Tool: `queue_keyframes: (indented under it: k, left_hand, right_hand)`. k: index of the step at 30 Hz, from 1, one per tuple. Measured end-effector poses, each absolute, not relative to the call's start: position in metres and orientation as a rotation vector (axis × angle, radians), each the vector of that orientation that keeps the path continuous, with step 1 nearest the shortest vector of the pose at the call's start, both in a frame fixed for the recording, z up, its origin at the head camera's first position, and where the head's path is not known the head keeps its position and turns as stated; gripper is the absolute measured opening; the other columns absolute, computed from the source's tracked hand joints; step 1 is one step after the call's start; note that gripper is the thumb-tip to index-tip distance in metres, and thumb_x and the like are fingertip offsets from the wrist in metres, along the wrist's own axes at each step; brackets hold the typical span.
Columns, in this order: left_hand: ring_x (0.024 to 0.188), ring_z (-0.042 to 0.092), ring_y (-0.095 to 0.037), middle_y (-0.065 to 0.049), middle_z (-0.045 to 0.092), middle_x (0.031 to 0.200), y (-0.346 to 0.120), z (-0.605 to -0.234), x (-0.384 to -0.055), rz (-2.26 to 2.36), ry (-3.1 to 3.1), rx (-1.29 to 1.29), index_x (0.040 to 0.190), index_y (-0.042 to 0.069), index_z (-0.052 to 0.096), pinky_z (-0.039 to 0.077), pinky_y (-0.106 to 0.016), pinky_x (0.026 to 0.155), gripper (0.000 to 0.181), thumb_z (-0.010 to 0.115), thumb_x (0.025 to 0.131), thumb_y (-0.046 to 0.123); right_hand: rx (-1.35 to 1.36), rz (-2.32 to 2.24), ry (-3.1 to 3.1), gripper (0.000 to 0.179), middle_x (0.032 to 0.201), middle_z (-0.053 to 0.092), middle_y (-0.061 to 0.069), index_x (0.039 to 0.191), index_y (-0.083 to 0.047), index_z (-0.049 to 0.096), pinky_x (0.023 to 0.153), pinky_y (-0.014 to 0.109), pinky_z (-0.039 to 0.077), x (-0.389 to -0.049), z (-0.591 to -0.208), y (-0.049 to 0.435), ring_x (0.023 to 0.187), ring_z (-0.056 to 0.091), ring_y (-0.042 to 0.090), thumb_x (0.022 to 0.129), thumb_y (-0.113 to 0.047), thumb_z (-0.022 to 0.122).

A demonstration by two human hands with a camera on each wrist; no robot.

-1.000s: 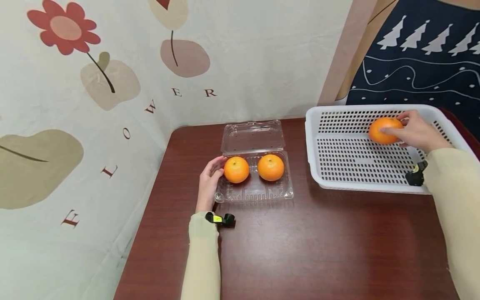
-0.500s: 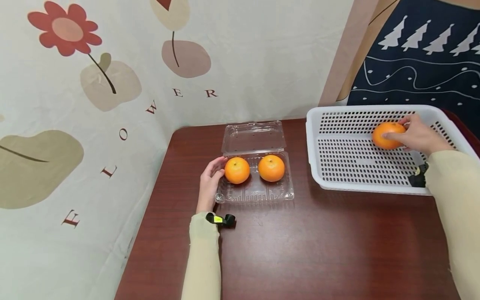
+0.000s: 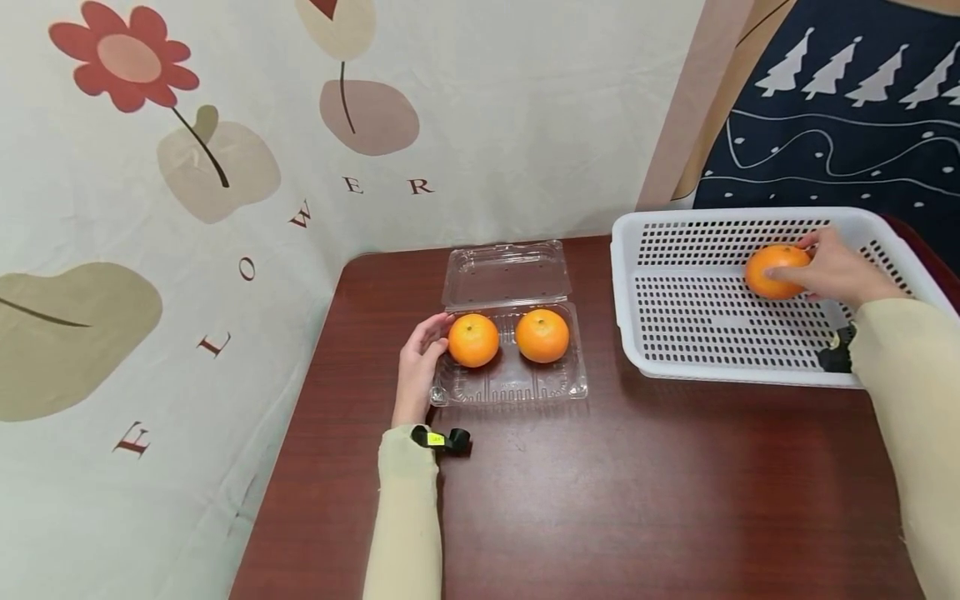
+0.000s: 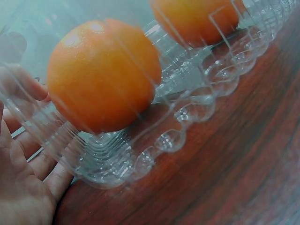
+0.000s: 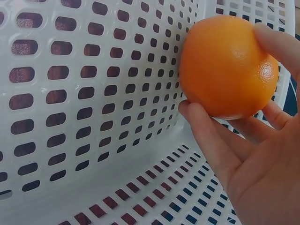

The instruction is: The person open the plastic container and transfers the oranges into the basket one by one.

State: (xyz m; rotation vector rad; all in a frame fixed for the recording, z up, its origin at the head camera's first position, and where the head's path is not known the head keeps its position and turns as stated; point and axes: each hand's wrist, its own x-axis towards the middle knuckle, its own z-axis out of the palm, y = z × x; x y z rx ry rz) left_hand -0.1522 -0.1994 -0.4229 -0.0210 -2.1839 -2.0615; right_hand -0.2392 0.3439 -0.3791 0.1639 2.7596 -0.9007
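In the head view, my right hand (image 3: 840, 268) holds an orange (image 3: 777, 272) inside the white plastic basket (image 3: 628, 333). Thumb and fingers stand around the fruit in the right wrist view, close to the perforated surface. My left hand (image 3: 420, 367) rests against the left side of a clear plastic clamshell box (image 3: 510, 390), its fingers fairly straight along the wall. The box's lid (image 3: 507, 275) is folded back. Two more oranges sit in the box, a left orange (image 3: 473, 340) beside my fingers and a right orange (image 3: 542, 336). Whether the held orange touches the basket floor is hard to tell.
Both containers stand on a dark red-brown table (image 3: 570, 500). Behind it hangs a pale cloth (image 3: 510, 125) with printed flowers and letters. A navy cloth (image 3: 840, 150) with white trees lies beyond the basket at the upper right.
My right hand and its orange have shifted slightly right and nearer me within the basket since the first frame, then stayed put. The left hand, box and two oranges show no movement.
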Motion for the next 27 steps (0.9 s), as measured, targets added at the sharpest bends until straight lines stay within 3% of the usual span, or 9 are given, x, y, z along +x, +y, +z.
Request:
queue_keyframes:
  k: [10,17,27]
  left_hand:
    - [0.115,0.047,-0.019,-0.009,0.052,0.124,-0.1992,-0.423,-0.152,-2.071,-2.181,-0.023,0.125,0.003,0.048,0.038,-0.028,0.095,0.036,0.046,0.09,0.0]
    - [0.115,0.047,-0.018,-0.008,0.052,0.124,-0.2,-0.4243,-0.1527,-2.071,-2.177,-0.022,0.125,0.004,0.048,0.037,-0.028,0.095,0.036,0.045,0.09,0.0]
    - [0.115,0.047,-0.02,-0.011,0.051,0.124,-0.1993,-0.4232,-0.1522,-2.066,-2.177,-0.034,0.125,0.002,0.048,0.037,-0.028,0.096,0.036,0.046,0.089,0.0]
  right_hand:
    - [0.156,-0.921,2.751,0.1,0.105,0.032,0.033,0.128,0.008,0.009,0.062,0.04,0.044,-0.2395,-0.3809,0.3465,0.08,0.045,0.038,0.073,-0.062,0.055]
    - [0.168,-0.908,2.768,0.097,0.105,0.03,0.033,0.127,0.009,0.008,0.072,0.053,0.034,-0.2383,-0.3805,0.3465,0.089,0.033,0.044,0.076,-0.059,0.055]
    - [0.161,-0.884,2.771,0.101,0.107,0.028,0.034,0.127,0.009,0.01,0.071,0.054,0.033,-0.2347,-0.3798,0.3506,0.09,0.031,0.046,0.073,-0.064,0.053]
